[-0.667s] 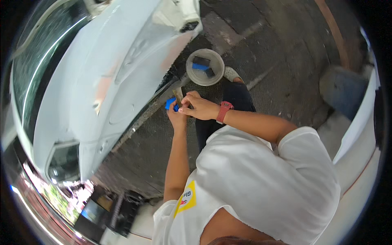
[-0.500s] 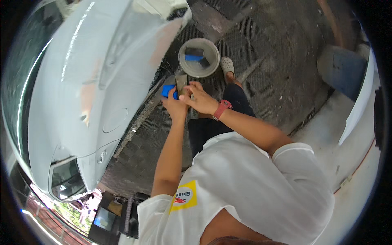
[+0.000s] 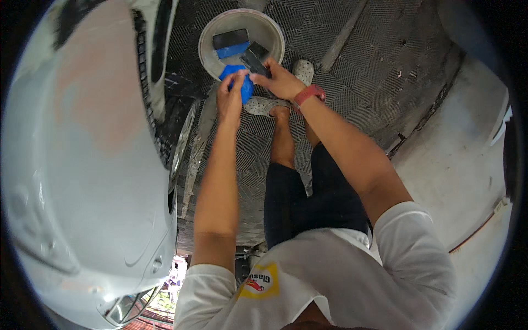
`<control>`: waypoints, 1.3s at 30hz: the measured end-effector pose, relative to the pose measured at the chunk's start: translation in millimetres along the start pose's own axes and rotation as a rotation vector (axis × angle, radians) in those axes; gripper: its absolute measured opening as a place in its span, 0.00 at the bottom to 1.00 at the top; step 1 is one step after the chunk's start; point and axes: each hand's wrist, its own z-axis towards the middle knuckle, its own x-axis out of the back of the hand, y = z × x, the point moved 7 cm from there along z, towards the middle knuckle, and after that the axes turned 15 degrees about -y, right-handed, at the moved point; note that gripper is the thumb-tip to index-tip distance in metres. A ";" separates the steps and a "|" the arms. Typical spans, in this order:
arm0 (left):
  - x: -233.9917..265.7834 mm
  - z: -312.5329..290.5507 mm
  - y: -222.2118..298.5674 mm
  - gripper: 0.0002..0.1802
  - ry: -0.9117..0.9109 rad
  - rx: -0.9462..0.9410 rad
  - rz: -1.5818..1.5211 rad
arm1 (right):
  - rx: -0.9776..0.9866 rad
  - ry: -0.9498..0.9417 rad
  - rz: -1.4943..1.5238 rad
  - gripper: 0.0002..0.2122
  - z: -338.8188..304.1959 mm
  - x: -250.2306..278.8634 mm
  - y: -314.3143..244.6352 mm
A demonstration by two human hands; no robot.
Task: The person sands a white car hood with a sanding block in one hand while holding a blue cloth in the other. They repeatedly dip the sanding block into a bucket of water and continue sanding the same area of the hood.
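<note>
Pinched in the fingers of my left hand is a blue, crumpled piece, cloth-like in look, beside the near rim of a round whitish bucket. My right hand grips a dark flat block, tilted over the same rim. The two hands are close together, and the blue piece hangs just left of the block. Within the bucket lie a black-and-blue block and a second dark block, partly covered by the one I hold.
On the left stands a pale grey car body with a pinkish patch and a wheel. Dark ribbed matting covers the floor around my feet in light clogs. A whitish surface lies to the right.
My view and both hands have shifted forward to the bucket. The dark block, earlier between both hands with a greyish sheet, is now in my right hand; the blue piece stays in my left.
</note>
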 end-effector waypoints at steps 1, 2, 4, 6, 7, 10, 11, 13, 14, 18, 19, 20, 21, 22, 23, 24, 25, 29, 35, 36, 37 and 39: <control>7.4 16.1 5.2 0.21 0.001 0.010 0.190 | -0.051 0.062 -0.119 0.31 20.4 8.1 4.9; 14.9 38.6 1.4 0.23 0.015 0.026 0.332 | -0.133 0.106 -0.109 0.31 42.7 15.0 14.0; 33.8 91.3 -12.5 0.30 0.063 0.058 0.609 | -0.288 0.175 -0.104 0.32 96.0 22.8 30.8; 46.5 137.9 -23.9 0.37 0.131 -0.021 0.773 | -0.351 0.271 -0.156 0.33 144.8 26.3 48.0; 45.0 161.0 -24.4 0.39 0.140 -0.064 0.852 | -0.376 0.346 -0.188 0.34 162.9 37.8 56.6; 43.2 222.9 -44.6 0.45 0.148 -0.103 1.075 | -0.319 0.454 -0.239 0.35 212.4 56.7 92.4; 40.5 241.4 -56.1 0.46 0.145 -0.079 1.154 | -0.325 0.502 -0.270 0.34 227.3 60.2 104.7; 42.9 264.6 -92.8 0.47 0.140 -0.006 1.311 | -0.342 0.570 -0.332 0.33 245.6 52.1 127.1; 46.3 271.8 -107.3 0.48 0.143 0.035 1.389 | -0.361 0.512 -0.303 0.31 255.2 47.9 137.2; 65.0 299.6 -178.1 0.39 0.032 0.189 1.553 | -0.475 0.293 -0.277 0.24 286.0 34.9 168.3; 71.9 319.6 -202.1 0.37 -0.121 0.268 1.545 | -0.498 0.232 -0.288 0.23 295.9 36.0 178.8; 76.7 333.8 -217.0 0.35 -0.188 0.323 1.464 | -0.530 0.175 -0.299 0.22 303.2 40.1 194.3; 88.3 342.4 -223.2 0.33 -0.231 0.385 1.388 | -0.524 0.099 -0.306 0.22 313.3 44.0 197.9; 106.2 342.5 -209.7 0.32 -0.166 0.422 1.248 | -0.463 0.097 -0.266 0.22 321.5 44.8 184.6; 94.9 338.8 -193.0 0.32 -0.125 0.386 0.987 | -0.439 0.110 -0.228 0.23 321.8 56.2 190.7; 75.6 338.0 -170.5 0.31 -0.093 0.329 0.729 | -0.419 0.139 -0.192 0.24 315.8 77.4 194.2; 65.3 300.3 -162.1 0.30 -0.028 0.278 0.352 | -0.413 0.272 0.046 0.25 285.8 69.5 202.2; 68.8 155.8 -63.1 0.30 0.201 0.102 -0.429 | -0.301 0.101 0.607 0.29 166.9 44.9 48.3; -5.3 16.9 69.3 0.29 0.024 -0.041 -0.206 | -0.099 0.224 0.712 0.33 73.1 25.8 7.5; -14.8 -8.3 100.2 0.29 0.072 -0.108 -0.005 | -0.051 0.253 0.658 0.33 55.8 23.8 -9.2; -24.4 -30.1 131.0 0.28 0.114 -0.069 0.191 | -0.057 0.259 0.677 0.33 35.5 22.3 -36.6; -44.1 -72.7 188.6 0.26 0.189 -0.154 0.451 | -0.078 0.277 0.716 0.33 -5.7 15.9 -92.0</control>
